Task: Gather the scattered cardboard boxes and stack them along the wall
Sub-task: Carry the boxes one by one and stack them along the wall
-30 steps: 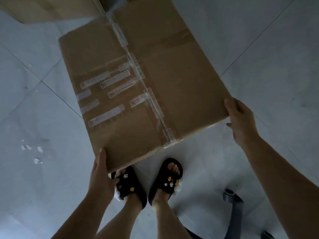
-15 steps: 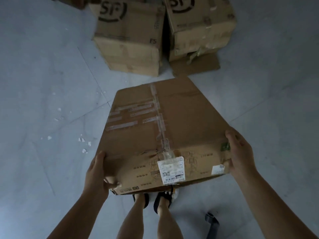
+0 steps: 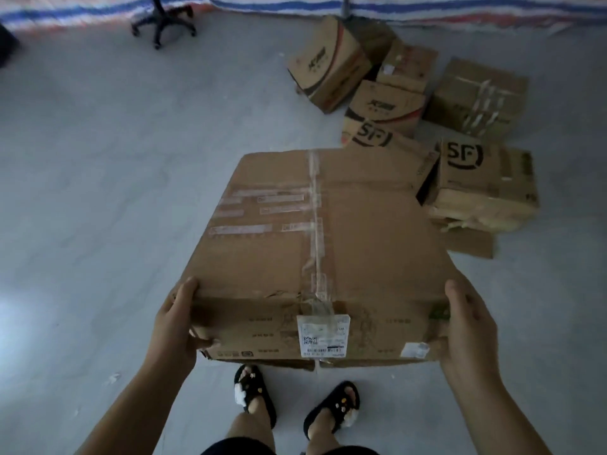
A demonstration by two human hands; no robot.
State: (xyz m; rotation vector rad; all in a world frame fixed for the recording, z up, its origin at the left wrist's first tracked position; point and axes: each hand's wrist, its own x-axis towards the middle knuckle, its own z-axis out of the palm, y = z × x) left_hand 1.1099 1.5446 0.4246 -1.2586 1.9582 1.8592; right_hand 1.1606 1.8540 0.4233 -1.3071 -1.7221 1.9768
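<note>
Nearest the camera, two feet in black sandals [image 3: 297, 402] dotted with small charms stand on the pale grey floor [image 3: 98, 192]. Just above them a large cardboard box [image 3: 328, 244] is carried clear of the floor, between both hands, in front of the person. The left hand [image 3: 175, 326] clasps the box's near left corner, thumb lying on the top edge and fingers curled under and around the side; the right hand [image 3: 468, 326] clamps the near right corner the same way, thumb on top. The box is broad and flat-topped, plain brown and worn: a strip of clear tape runs down the middle seam, several short tape strips cross the left half of the top, and the near top edge is torn and crumpled. On the near face sits a white shipping label [image 3: 323, 334] with a barcode and a small code square, a smaller white sticker toward the right, and faint printed text that is too blurred to read. Beyond the box, to the right, a cluster of smaller cardboard boxes [image 3: 427, 126] rests on the floor, two marked with a black "SF" logo, one of them crushed and frayed at its base. Farther off, at upper left, stands a black wheeled chair base [image 3: 162, 23], and along the far edge runs a striped red, white and blue tarp [image 3: 460, 8].
</note>
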